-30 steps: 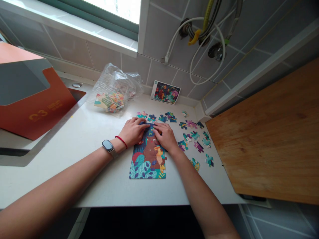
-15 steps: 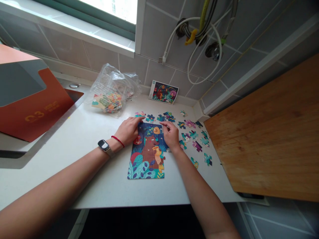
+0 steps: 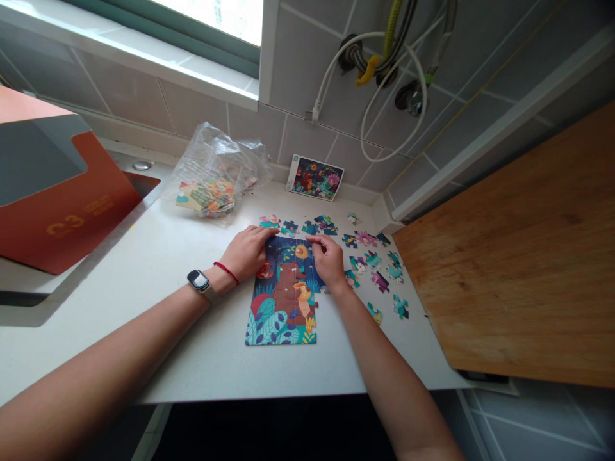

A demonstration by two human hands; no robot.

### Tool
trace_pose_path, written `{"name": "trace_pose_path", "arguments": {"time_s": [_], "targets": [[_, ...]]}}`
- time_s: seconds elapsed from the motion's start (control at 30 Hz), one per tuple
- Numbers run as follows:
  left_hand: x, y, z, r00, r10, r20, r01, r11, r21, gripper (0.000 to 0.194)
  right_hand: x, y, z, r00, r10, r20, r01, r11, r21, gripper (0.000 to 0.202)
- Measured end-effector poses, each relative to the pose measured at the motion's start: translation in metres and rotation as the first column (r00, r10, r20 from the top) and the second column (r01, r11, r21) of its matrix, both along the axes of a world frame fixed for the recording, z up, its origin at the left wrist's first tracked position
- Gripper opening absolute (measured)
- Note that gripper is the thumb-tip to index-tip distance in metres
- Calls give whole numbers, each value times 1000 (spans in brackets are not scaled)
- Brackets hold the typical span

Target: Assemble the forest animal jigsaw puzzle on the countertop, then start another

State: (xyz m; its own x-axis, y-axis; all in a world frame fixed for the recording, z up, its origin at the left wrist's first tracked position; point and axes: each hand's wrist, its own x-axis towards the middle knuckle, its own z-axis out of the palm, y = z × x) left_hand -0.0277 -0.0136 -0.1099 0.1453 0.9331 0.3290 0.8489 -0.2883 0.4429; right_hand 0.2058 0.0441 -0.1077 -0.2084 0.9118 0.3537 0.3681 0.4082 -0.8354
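A partly assembled jigsaw puzzle (image 3: 287, 301) lies flat on the white counter, showing a brown bear, a smaller yellow animal and blue leaves. My left hand (image 3: 247, 251) is against its upper left edge, index finger reaching to the top corner and the other fingers bent. On the opposite side my right hand (image 3: 328, 259) grips the upper right edge with its fingers curled; its fingertips are partly hidden. Just beyond the top edge lie loose puzzle pieces (image 3: 289, 228). Several more pieces (image 3: 380, 282) are scattered to the right of my right hand.
A picture card (image 3: 315, 178) leans on the tiled wall. Left of it sits a clear plastic bag (image 3: 211, 186) of pieces. An orange box (image 3: 72, 211) stands far left, a wooden board (image 3: 523, 256) far right. Hoses and a white cable (image 3: 365, 121) hang above.
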Motion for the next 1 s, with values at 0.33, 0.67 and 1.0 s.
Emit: {"name": "trace_pose_path", "arguments": {"time_s": [0.33, 0.67, 1.0], "targets": [[0, 1, -2, 1000, 20, 5, -20, 1000, 3, 50, 0, 0, -1, 1000, 2, -11, -2, 1000, 6, 26], [-1, 2, -3, 1000, -12, 1, 12, 1000, -14, 44, 0, -1, 1, 1000, 3, -15, -3, 1000, 8, 24], [-3, 3, 0, 999, -48, -23, 47, 999, -25, 38, 2, -3, 9, 997, -63, -47, 66, 996, 56, 27]]}}
